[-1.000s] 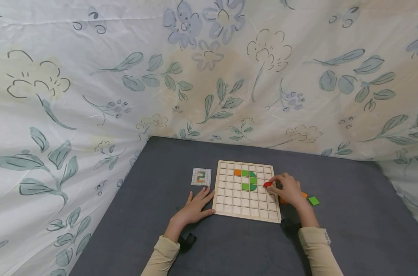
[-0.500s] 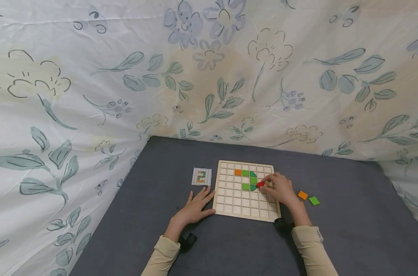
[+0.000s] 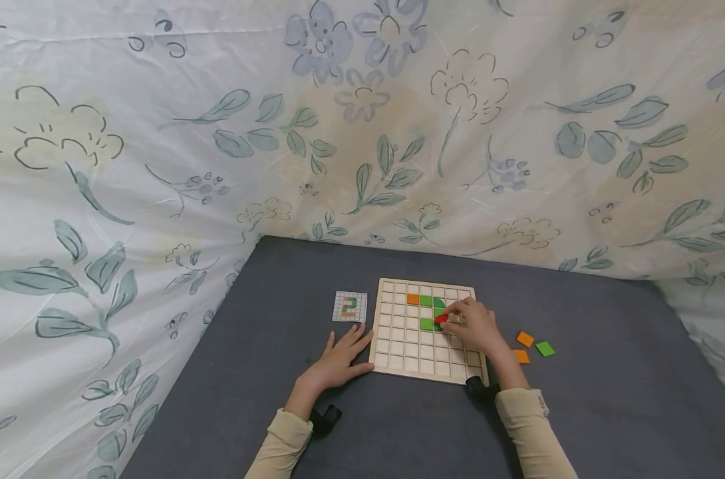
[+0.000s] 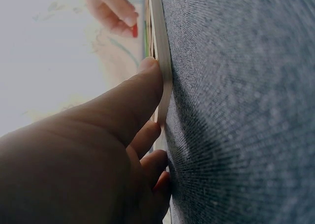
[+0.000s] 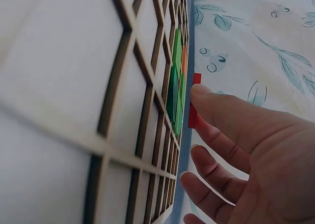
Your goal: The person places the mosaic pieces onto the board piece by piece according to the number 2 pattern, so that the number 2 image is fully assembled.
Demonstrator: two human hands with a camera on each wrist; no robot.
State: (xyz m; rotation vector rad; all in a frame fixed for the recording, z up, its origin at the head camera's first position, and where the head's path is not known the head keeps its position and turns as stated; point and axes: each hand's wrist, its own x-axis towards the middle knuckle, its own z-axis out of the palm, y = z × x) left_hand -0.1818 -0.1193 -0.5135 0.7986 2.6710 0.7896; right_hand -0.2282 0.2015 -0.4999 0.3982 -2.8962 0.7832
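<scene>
My right hand [image 3: 477, 326] pinches a small red tile [image 3: 441, 319] between thumb and fingers, over the wooden grid board [image 3: 403, 347]. In the right wrist view the red tile [image 5: 192, 117] stands off the board's face, beyond the green tiles. An orange square tile [image 3: 413, 299] and several green tiles [image 3: 426, 324] sit in the board's cells, some of them rounded at a corner. The held tile and fingers partly cover the green ones. My left hand [image 3: 334, 362] lies with spread fingers at the board's left edge; its thumb [image 4: 142, 83] touches the rim.
A small pattern card [image 3: 350, 307] printed with a coloured figure lies left of the board. To the right, two orange tiles [image 3: 525, 339] and a green square tile [image 3: 545, 348] rest on the dark table [image 3: 608, 399]. A flowered cloth [image 3: 362, 153] hangs behind.
My right hand has moved left with the red tile, from the board's right edge to over the green tiles. Loose orange tiles at the right have come into view. The left hand stays put.
</scene>
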